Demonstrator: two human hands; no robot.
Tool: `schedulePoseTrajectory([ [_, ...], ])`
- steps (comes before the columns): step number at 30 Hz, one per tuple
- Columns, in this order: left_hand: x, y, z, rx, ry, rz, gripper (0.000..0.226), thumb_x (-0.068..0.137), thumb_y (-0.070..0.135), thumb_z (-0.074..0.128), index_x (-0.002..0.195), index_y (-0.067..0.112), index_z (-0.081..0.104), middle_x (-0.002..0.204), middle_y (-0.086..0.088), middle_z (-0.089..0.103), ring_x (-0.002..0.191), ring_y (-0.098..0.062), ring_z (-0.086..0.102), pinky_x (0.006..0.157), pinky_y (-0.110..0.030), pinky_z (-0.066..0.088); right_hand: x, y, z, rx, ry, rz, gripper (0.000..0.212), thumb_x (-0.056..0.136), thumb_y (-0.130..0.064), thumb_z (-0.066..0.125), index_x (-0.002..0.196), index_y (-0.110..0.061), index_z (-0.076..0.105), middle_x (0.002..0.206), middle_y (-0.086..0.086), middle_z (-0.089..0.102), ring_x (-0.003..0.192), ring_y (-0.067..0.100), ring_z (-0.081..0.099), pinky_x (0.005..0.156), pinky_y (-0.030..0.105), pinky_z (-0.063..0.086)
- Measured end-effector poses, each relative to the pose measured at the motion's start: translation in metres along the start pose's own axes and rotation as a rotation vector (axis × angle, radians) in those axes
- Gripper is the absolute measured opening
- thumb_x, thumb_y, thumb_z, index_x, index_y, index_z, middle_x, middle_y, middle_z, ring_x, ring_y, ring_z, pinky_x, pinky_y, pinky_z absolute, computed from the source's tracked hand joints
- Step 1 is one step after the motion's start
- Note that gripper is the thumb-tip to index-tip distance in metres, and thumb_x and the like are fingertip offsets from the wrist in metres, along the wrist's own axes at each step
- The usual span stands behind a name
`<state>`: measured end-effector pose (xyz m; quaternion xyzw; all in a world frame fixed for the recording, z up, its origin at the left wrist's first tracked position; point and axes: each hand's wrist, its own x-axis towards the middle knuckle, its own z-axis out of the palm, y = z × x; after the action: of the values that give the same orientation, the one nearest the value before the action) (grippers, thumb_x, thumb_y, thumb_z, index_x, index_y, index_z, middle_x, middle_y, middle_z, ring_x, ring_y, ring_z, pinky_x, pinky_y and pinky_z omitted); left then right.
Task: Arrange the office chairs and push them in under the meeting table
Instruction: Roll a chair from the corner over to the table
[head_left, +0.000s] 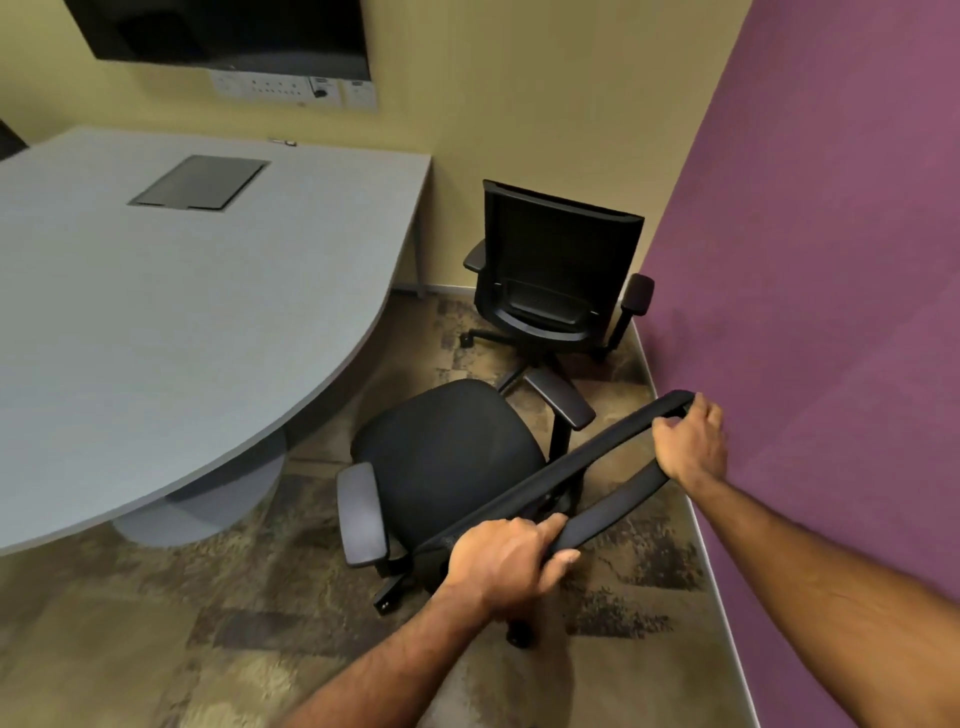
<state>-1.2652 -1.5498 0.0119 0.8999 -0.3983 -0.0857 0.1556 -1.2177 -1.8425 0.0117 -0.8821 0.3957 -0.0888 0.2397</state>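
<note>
A black office chair (447, 452) stands just in front of me, its seat facing the grey meeting table (171, 306) at the left. My left hand (506, 558) grips the near end of its backrest top. My right hand (691, 439) grips the far end of the same backrest, close to the purple wall. The chair's seat is a short gap away from the curved table edge. A second black office chair (556, 270) stands further back in the corner, its back turned toward me, apart from the table.
The purple wall (831, 260) runs along the right, close to my right arm. A yellow wall with a dark screen (223, 36) closes off the back. The table's round pedestal (208, 499) stands under its near edge. Patterned carpet (156, 639) covers the floor.
</note>
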Motion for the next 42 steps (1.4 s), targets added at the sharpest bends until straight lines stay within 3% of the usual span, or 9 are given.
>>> schedulePoseTrajectory([
  [4, -0.005, -0.008, -0.004, 0.024, 0.018, -0.044, 0.060, 0.097, 0.068, 0.024, 0.141, 0.031, 0.041, 0.108, -0.002, 0.071, 0.091, -0.028, 0.068, 0.068, -0.043, 0.054, 0.002, -0.018, 0.007, -0.036, -0.039, -0.093, 0.077, 0.091, -0.034, 0.058, 0.155, -0.005, 0.026, 0.162, 0.017, 0.023, 0.151, 0.035, 0.016, 0.121, 0.049, 0.020],
  [7, -0.013, -0.015, -0.007, 0.034, 0.037, -0.081, 0.060, 0.098, 0.067, 0.025, 0.139, 0.030, 0.044, 0.106, -0.001, 0.071, 0.090, -0.027, 0.068, 0.069, -0.043, 0.055, 0.001, -0.032, 0.015, -0.135, -0.082, -0.285, 0.059, 0.090, -0.031, 0.057, 0.146, -0.015, 0.048, 0.163, 0.012, 0.026, 0.153, 0.029, 0.011, 0.123, 0.048, 0.012],
  [15, -0.036, -0.038, -0.019, 0.045, 0.061, -0.153, 0.060, 0.099, 0.067, 0.027, 0.143, 0.031, 0.045, 0.113, 0.001, 0.071, 0.098, -0.023, 0.068, 0.075, -0.041, 0.056, -0.012, -0.066, 0.034, -0.127, -0.140, -0.552, 0.025, 0.086, -0.025, 0.060, 0.107, -0.024, 0.074, 0.130, -0.005, 0.064, 0.144, 0.017, 0.035, 0.122, 0.052, 0.000],
  [19, -0.044, -0.048, -0.020, 0.061, 0.106, -0.183, 0.060, 0.099, 0.068, 0.028, 0.144, 0.032, 0.046, 0.113, 0.004, 0.072, 0.097, -0.020, 0.068, 0.074, -0.039, 0.056, -0.013, -0.081, 0.045, -0.103, -0.162, -0.686, 0.023, 0.083, -0.026, 0.061, 0.100, -0.025, 0.076, 0.117, -0.005, 0.071, 0.130, 0.014, 0.050, 0.124, 0.046, 0.009],
  [25, -0.056, -0.064, -0.021, 0.067, 0.175, -0.219, 0.063, 0.096, 0.070, 0.027, 0.139, 0.031, 0.053, 0.112, 0.006, 0.073, 0.097, -0.019, 0.069, 0.075, -0.036, 0.056, -0.013, -0.103, 0.057, -0.153, -0.285, -0.937, 0.036, 0.079, -0.042, 0.046, 0.098, -0.028, 0.074, 0.107, -0.010, 0.072, 0.110, 0.012, 0.061, 0.121, 0.041, 0.016],
  [30, -0.069, -0.084, -0.022, -0.126, 0.399, -0.198, 0.045, 0.096, 0.059, 0.052, 0.129, 0.028, 0.061, 0.120, 0.014, 0.065, 0.108, -0.005, 0.064, 0.083, -0.027, 0.056, -0.017, -0.124, 0.065, -0.171, -0.307, -1.052, 0.027, 0.088, -0.044, 0.055, 0.101, -0.029, 0.073, 0.107, -0.011, 0.072, 0.110, 0.012, 0.062, 0.120, 0.043, 0.020],
  [34, -0.073, -0.102, -0.022, -0.103, 0.517, -0.201, 0.039, 0.094, 0.054, 0.061, 0.122, 0.027, 0.063, 0.123, 0.014, 0.057, 0.113, -0.003, 0.058, 0.087, -0.026, 0.053, -0.021, -0.140, 0.071, -0.177, -0.347, -1.118, 0.038, 0.086, -0.055, 0.049, 0.105, -0.032, 0.072, 0.112, -0.013, 0.071, 0.115, 0.011, 0.059, 0.121, 0.046, 0.018],
  [38, -0.073, -0.119, -0.034, 0.016, 0.565, -0.223, 0.051, 0.089, 0.062, 0.063, 0.123, 0.025, 0.065, 0.133, 0.008, 0.056, 0.127, -0.011, 0.051, 0.102, -0.030, 0.040, -0.019, -0.154, 0.077, -0.250, -0.417, -1.218, 0.061, 0.083, -0.073, 0.033, 0.115, -0.034, 0.068, 0.122, -0.013, 0.066, 0.123, 0.012, 0.054, 0.121, 0.054, 0.014],
  [42, -0.077, -0.128, -0.044, 0.039, 0.420, -0.329, 0.079, 0.079, 0.081, 0.058, 0.136, 0.026, 0.056, 0.144, 0.009, 0.051, 0.132, -0.011, 0.047, 0.107, -0.030, 0.036, -0.024, -0.165, 0.089, -0.234, -0.407, -1.231, 0.066, 0.086, -0.076, 0.028, 0.115, -0.032, 0.069, 0.121, -0.013, 0.066, 0.123, 0.011, 0.054, 0.121, 0.056, 0.014],
])
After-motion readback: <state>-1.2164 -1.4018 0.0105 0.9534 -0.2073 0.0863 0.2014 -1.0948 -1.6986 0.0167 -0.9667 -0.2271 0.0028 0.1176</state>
